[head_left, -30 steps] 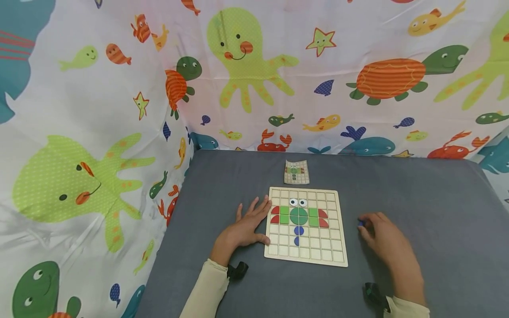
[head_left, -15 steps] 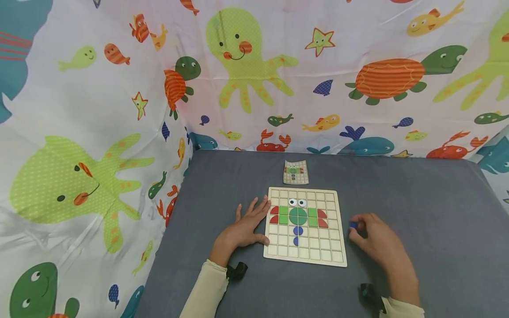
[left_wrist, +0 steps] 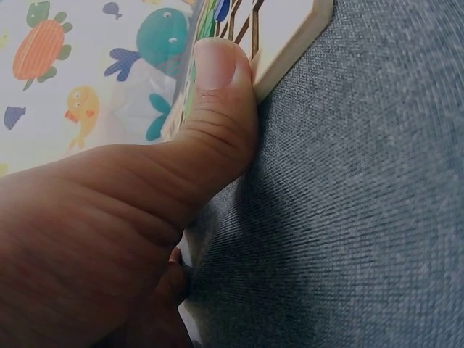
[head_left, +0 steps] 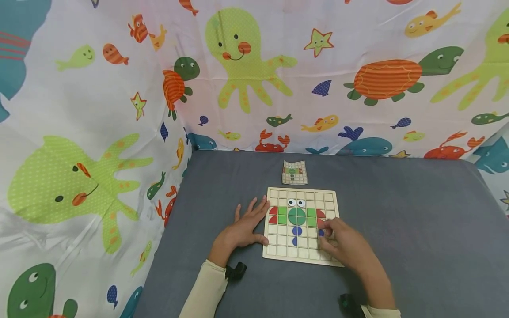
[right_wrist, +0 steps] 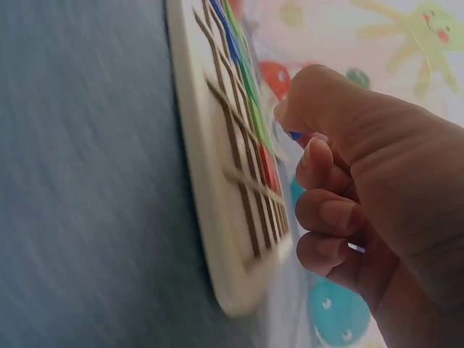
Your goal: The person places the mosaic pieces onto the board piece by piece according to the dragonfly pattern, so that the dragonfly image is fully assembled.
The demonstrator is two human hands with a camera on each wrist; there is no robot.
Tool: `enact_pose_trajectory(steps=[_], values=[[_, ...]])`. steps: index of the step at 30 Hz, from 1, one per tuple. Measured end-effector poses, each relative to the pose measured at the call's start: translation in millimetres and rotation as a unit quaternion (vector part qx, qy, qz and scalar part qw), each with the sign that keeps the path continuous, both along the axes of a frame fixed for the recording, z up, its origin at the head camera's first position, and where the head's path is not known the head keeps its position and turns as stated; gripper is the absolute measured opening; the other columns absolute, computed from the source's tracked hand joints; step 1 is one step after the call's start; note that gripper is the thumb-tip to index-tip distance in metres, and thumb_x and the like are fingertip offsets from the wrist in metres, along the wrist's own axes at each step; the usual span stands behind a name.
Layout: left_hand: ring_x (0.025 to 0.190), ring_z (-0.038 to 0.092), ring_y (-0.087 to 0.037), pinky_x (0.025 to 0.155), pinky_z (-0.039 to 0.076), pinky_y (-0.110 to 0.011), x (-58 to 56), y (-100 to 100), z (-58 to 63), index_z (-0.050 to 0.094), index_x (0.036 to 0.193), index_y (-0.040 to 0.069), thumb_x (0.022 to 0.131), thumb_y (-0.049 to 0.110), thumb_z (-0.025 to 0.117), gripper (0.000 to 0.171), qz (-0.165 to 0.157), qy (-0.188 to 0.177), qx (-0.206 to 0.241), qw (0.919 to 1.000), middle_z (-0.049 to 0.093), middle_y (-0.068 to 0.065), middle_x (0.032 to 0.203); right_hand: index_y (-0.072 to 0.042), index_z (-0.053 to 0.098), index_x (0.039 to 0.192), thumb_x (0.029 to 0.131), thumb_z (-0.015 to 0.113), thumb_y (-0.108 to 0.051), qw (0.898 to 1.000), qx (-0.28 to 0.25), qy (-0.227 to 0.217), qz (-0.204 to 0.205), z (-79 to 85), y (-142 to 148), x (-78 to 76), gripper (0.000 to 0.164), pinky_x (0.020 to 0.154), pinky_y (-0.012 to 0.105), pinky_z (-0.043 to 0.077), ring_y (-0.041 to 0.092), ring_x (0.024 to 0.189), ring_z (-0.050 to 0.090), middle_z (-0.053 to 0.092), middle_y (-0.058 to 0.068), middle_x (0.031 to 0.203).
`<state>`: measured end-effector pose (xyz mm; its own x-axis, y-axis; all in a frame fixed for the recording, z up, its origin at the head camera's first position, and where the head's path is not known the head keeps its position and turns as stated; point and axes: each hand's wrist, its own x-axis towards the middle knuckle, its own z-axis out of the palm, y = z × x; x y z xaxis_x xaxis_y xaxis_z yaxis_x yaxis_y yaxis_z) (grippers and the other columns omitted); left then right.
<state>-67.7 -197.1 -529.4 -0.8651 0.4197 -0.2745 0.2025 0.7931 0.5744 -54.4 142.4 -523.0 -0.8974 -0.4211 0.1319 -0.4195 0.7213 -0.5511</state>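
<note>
A wooden grid board [head_left: 280, 251] lies on the grey cloth. Set in its squares are two eye pieces [head_left: 296, 202], a dark green circle [head_left: 297, 216], light green squares [head_left: 312, 217], red quarter-round pieces [head_left: 273, 215] and blue rounded pieces [head_left: 297, 231]. My left hand [head_left: 243, 227] rests with spread fingers along the board's left edge; its thumb [left_wrist: 217, 94] lies on the frame in the left wrist view. Between thumb and forefinger, my right hand [head_left: 347, 245] pinches a small blue piece [head_left: 321, 232] over the board's right side. Those fingers mostly cover the piece in the right wrist view.
Behind the board lies a small card [head_left: 294, 172] printed with a similar coloured grid pattern. A white curtain [head_left: 278, 53] with sea animals hangs behind and to the left of the cloth-covered table [head_left: 421, 221].
My right hand has moved left with the blue piece, from the cloth beside the board to above its right-hand squares. My left hand stays at the board's edge.
</note>
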Motion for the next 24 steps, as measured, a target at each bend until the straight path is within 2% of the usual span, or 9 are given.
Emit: enact_pose_trajectory(steps=[3,9,17,24], values=[[0.165,-0.007,-0.027,0.124,-0.011,-0.068,0.6,-1.0,-0.9,0.006,0.172,0.023,0.083,0.045,0.085,0.121,0.000,0.000,0.001,1.0000,-0.001,0.005,0.178,-0.012,0.070,0.104,0.088,0.080,-0.014,1.000,-0.003,0.009,0.020,-2.8,-13.2,3.3,0.019,0.061,0.023,0.042,0.003,0.071,0.049,0.053,-0.010,0.088],[0.165,-0.005,-0.029,0.124,-0.010,-0.069,0.3,-1.5,-1.7,0.008,0.172,0.020,0.083,0.044,0.084,0.120,-0.002,0.002,0.008,1.0000,0.001,0.002,0.179,-0.016,0.071,0.110,0.090,0.082,-0.018,0.999,0.004,-0.009,0.033,-6.4,-30.2,12.9,0.023,0.061,0.023,0.044,-0.001,0.072,0.049,0.053,-0.016,0.088],[0.165,-0.005,-0.030,0.124,-0.009,-0.069,0.0,-0.1,-0.6,0.009,0.172,0.019,0.083,0.045,0.085,0.120,-0.002,0.002,0.005,1.0000,0.002,0.002,0.179,-0.016,0.074,0.111,0.089,0.085,-0.017,0.998,0.005,0.034,0.047,-12.1,-39.6,18.1,0.025,0.061,0.022,0.047,-0.006,0.074,0.049,0.054,-0.017,0.090],[0.165,-0.005,-0.030,0.124,-0.010,-0.069,0.7,-0.4,0.5,0.010,0.172,0.019,0.083,0.042,0.086,0.119,0.000,0.004,0.011,0.9999,0.003,0.001,0.179,-0.016,0.076,0.114,0.091,0.085,-0.024,0.999,0.029,0.016,0.042,-11.2,-40.6,17.5,0.026,0.063,0.023,0.048,-0.005,0.074,0.050,0.056,-0.017,0.092]])
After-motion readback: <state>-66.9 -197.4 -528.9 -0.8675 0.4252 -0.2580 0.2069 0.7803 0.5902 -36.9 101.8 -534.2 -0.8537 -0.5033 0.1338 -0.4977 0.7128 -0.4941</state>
